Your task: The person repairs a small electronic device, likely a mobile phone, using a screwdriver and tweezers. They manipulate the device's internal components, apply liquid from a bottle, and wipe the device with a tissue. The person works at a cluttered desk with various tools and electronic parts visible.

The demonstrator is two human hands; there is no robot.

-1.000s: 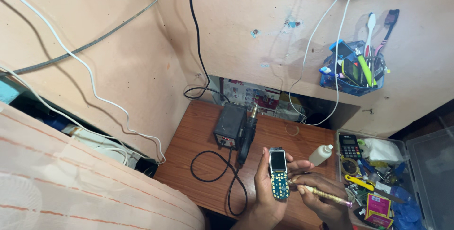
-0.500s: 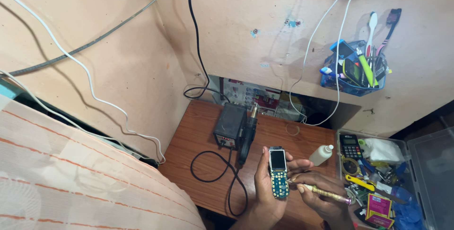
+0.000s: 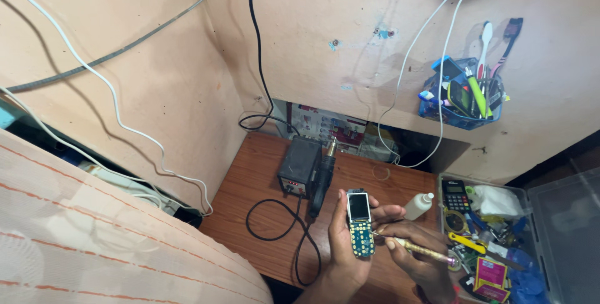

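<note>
My left hand (image 3: 340,241) holds a small keypad phone board (image 3: 359,223) upright, with its little screen at the top and a bare green keypad circuit below. My right hand (image 3: 420,259) grips a slim yellow-handled tool (image 3: 425,252), and its tip touches the right edge of the phone board. Both hands hover over the front of the brown wooden desk (image 3: 250,197).
A black hot-air rework station (image 3: 300,165) with its handle and looped cable sits at mid-desk. A small white bottle (image 3: 419,205) stands to the right. A clear tray (image 3: 481,235) of tools and parts lies at far right. A blue wall basket (image 3: 459,101) holds brushes. A striped cloth (image 3: 94,235) fills the lower left.
The hands, phone board and tool stay in the same place. The striped cloth at lower left has shifted slightly in view.
</note>
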